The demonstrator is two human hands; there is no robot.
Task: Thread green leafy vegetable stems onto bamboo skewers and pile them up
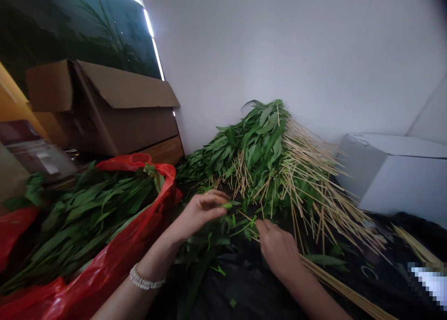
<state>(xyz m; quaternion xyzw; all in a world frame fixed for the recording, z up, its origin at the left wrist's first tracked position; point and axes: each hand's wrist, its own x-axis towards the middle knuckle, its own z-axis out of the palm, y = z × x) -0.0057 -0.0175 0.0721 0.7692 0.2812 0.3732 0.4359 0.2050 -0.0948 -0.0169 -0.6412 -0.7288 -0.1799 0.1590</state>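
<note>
Left hand [204, 210] is pinching a green leaf piece [229, 205] between thumb and fingertips, above the black sheet [251, 282]. Right hand [277, 245] is curling its fingers downward just beside it; green scraps [252, 224] and a thin stick [246, 215] are showing at its fingertips (can't tell if it's actually gripping the stick). Bundle of bare sticks [344, 285] is running out past the right wrist, grip on that also unclear. Leafy stick pile [265, 140] is lying beyond both hands, against the white wall [272, 45], stick ends fanning right toward the white box [401, 180]. Red plastic bag [166, 174] is sitting open at left, holding loose long leaves [87, 208]. Cardboard box [139, 126] is standing behind the bag.
</note>
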